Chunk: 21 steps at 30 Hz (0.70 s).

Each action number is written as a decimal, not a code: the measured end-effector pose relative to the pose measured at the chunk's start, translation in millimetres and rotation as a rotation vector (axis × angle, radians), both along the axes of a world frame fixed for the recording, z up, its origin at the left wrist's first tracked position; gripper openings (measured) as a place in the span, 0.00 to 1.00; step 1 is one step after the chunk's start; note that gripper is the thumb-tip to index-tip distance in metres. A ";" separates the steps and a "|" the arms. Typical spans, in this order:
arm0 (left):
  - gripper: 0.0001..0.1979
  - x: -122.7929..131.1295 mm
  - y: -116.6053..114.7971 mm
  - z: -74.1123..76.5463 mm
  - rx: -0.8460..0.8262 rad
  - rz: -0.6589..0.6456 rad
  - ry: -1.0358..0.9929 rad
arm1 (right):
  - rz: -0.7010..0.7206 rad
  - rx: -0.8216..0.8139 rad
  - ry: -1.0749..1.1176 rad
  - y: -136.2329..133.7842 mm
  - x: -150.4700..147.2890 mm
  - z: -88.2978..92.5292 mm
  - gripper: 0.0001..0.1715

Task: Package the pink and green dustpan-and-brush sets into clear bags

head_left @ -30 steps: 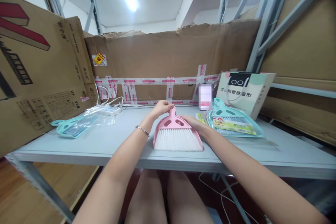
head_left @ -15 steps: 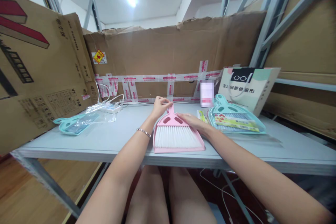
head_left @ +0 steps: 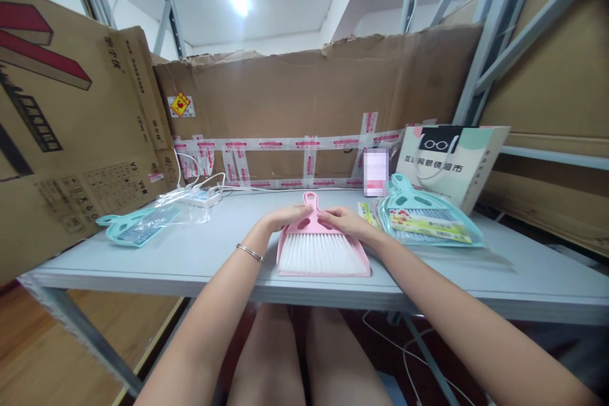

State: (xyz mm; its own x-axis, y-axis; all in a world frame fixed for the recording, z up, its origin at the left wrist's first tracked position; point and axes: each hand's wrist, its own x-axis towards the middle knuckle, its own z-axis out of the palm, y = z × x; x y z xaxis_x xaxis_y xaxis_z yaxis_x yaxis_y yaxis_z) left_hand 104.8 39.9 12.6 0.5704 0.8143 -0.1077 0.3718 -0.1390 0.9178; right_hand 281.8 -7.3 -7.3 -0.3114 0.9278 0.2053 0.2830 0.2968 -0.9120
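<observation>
Pink plastic frames the white bristles of a small brush (head_left: 321,255) that we have lying in its matching dustpan (head_left: 364,261), at the lower centre of the frame. Both rest on the pale grey table (head_left: 228,252), bristles towards its front edge, looped handles pointing away from us. Our left hand (head_left: 284,217) reaches in from the left, its fingers together and touching the neck of the handle; we cannot tell whether they close around it. Our right hand (head_left: 349,222) lies against the upper right side of the set, its fingertips at the neck too, and we cannot tell how firmly they pinch. We wear a silver bracelet (head_left: 250,252) on the left wrist.

Just right of our right hand, at centre right, we see turquoise dustpan sets (head_left: 403,192) with a printed label, and a paper bag (head_left: 471,168) behind them. Another turquoise set (head_left: 121,228) lies in clear plastic at the left of the frame, near a white power strip (head_left: 202,196). Taped cardboard (head_left: 285,98) stands across the back.
</observation>
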 end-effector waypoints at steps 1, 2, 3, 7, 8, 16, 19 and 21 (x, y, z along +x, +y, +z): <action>0.14 1.8 -0.4 -3.3 0.012 0.023 -0.009 | 0.015 0.006 -0.016 -0.1 -0.1 -0.7 0.27; 0.14 3.8 -0.6 -6.6 0.016 0.039 -0.017 | 0.011 0.008 -0.034 0.0 -0.2 -1.5 0.27; 0.14 5.9 -0.8 -9.5 0.018 0.053 -0.026 | -0.006 0.008 -0.051 0.2 -0.2 -2.4 0.28; 0.13 11.1 -2.8 -14.1 0.016 0.072 -0.059 | -0.061 0.031 -0.095 2.6 0.8 -6.1 0.27; 0.12 11.3 -3.8 -13.6 0.014 0.068 -0.063 | -0.067 0.041 -0.100 3.3 1.1 -6.9 0.26; 0.11 11.4 -7.0 -11.2 -0.001 0.066 -0.072 | -0.110 0.073 -0.120 2.4 1.5 -5.4 0.21; 0.11 13.7 -6.6 -12.9 -0.012 0.072 -0.077 | -0.111 0.074 -0.112 0.9 2.0 -4.7 0.20; 0.11 15.0 -6.5 -13.5 -0.020 0.072 -0.077 | -0.110 0.071 -0.105 1.4 2.5 -5.1 0.20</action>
State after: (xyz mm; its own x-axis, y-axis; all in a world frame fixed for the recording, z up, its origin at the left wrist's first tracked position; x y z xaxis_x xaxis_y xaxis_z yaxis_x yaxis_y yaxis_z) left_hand 119.8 33.3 -0.9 0.5175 0.8517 -0.0825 0.3086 -0.0959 0.9463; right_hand 284.4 -5.9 -12.4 -0.2315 0.9420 0.2429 0.4101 0.3209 -0.8537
